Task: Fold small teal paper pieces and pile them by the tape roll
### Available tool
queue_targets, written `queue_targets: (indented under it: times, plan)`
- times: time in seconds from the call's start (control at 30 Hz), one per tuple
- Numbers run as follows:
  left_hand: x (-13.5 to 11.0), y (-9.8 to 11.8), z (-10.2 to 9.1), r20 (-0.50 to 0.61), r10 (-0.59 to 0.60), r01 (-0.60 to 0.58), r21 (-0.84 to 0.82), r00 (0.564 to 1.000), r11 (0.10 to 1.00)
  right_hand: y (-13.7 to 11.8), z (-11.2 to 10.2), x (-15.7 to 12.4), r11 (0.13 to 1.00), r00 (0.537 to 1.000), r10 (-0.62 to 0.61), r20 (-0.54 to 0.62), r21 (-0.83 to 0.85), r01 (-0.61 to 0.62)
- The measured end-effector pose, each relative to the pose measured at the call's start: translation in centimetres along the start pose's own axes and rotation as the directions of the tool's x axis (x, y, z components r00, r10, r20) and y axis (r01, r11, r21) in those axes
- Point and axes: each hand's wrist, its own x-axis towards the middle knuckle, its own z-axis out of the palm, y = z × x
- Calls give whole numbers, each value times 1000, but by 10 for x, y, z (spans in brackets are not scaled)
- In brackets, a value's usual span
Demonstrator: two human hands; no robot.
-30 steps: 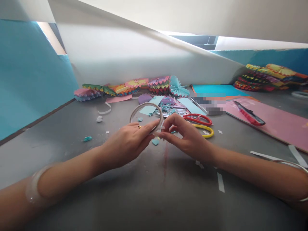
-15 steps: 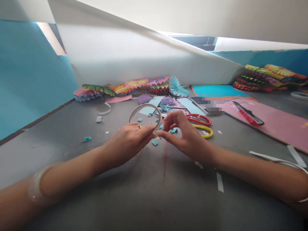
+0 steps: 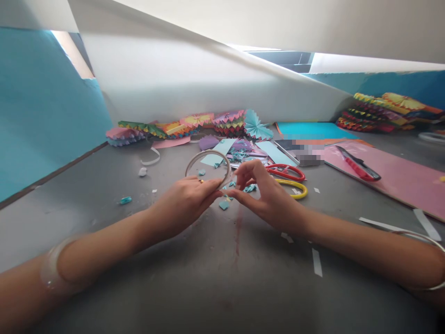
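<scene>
- Tape roll [image 3: 228, 169], clasped by the left hand's [image 3: 186, 199] fingers.
- Right hand [image 3: 259, 191], at its four o'clock, curls narrowly; whether it grips tape, I can't tell.
- No length looks pulled free yet.

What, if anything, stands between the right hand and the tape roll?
Only the left hand, whose fingers grip the tape roll along its lower edge, close to the right hand. Higher up, nothing visible stands between.

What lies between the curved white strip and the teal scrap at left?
A small white lump lies between the curved white strip and the teal scrap in the head view.
</scene>
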Motion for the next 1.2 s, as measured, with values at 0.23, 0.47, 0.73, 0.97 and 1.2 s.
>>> queue_targets:
  times: [0.23, 0.47, 0.73, 0.97, 1.2]
  plan:
    - [-2, -4, 1, 3, -11, 11, 43, 1000, 999, -6, -4, 0, 985, 995, -42, 92, -164, 57]
    - [-2, -2, -1, 76, 70, -77, 102, 995, 992, 0, -8, 4, 630, 938, -315, 143, -708, 319]
    - [-2, 7, -9, 4, 57, -52, -310, 998, 949, -12, -10, 7, 752, 843, -493, 215, -383, 537]
    - [0, -2, -11, 139, -270, 301, -548, 953, 781, -1, -15, 12, 899, 964, 251, -84, 389, -200]
    - [-5, -59, 10, 126, -503, 475, 199, 855, 857, 16, -5, 1, 737, 913, 332, 237, 539, -408]
